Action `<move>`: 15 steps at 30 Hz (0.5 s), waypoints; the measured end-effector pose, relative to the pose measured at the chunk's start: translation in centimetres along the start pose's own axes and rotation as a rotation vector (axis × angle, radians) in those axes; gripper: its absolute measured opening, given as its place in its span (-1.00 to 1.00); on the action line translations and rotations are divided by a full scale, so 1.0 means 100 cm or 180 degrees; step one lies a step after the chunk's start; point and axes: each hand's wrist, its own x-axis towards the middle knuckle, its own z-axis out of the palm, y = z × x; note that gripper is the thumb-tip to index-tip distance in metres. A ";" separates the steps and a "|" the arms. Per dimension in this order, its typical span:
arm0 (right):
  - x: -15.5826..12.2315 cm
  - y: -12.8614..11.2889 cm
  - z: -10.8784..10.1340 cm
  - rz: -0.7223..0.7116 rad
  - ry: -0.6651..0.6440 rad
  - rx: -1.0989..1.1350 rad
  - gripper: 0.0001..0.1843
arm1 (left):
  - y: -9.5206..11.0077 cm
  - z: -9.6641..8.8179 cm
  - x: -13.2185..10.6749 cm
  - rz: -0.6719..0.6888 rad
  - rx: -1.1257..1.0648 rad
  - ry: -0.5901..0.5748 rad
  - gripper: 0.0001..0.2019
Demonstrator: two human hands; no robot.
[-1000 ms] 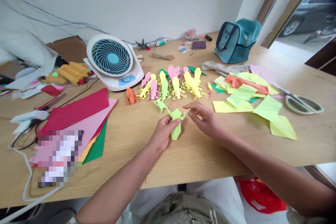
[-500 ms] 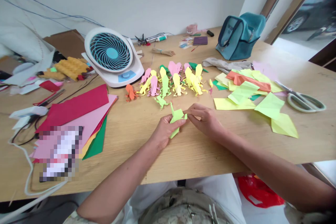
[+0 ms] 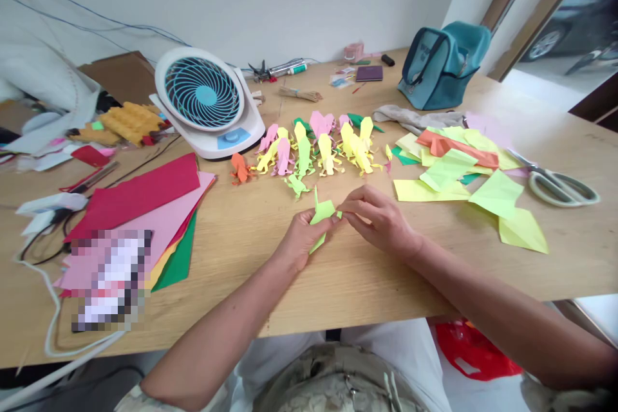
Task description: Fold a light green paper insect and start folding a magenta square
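Far L on the table (image 3: 338,293) you've a pixelated item (image 3: 111,280) lying on a stack of coloured sheets (image 3: 138,192) - red on top, pink, yellow & green edges showing below. Behind it, a white fan (image 3: 206,96) w/ a blue grille stands tilted back. Next along, an orange folded figure (image 3: 238,168), then pink, yellow & green folded figures (image 3: 326,153) grouped mid-table, w/ a small lt-green figure (image 3: 296,186) in front of them. Nearer you, your L hand (image 3: 300,241) has the lt-green folded piece (image 3: 323,209) gripped, thumb over it, other fingers mostly hidden below. The piece is between your hands, over the table, nearer you than the group. Your R hand (image 3: 379,215) meets it from the R - fingertips pinched together on a small flap at its side. Farther R: teal bag (image 3: 441,67) at the back, loose yellow, lt-green & orange sheets (image 3: 447,170) overlapping in front of it, then scissors (image 3: 562,188) w/ pale handles, blades toward the sheets.
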 end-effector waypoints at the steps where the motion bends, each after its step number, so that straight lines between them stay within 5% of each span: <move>1: 0.000 0.001 0.000 -0.0005 -0.0002 -0.0012 -0.82 | 0.000 0.000 0.000 0.0004 -0.0008 -0.0010 -0.58; 10: 0.002 -0.003 -0.001 0.0059 0.0098 0.0203 -0.84 | -0.002 -0.002 0.001 0.0066 0.0108 -0.0083 -0.59; 15: 0.003 -0.005 0.000 0.0227 0.0142 0.0351 -0.86 | -0.005 -0.002 0.002 0.0476 0.0407 0.0037 -0.66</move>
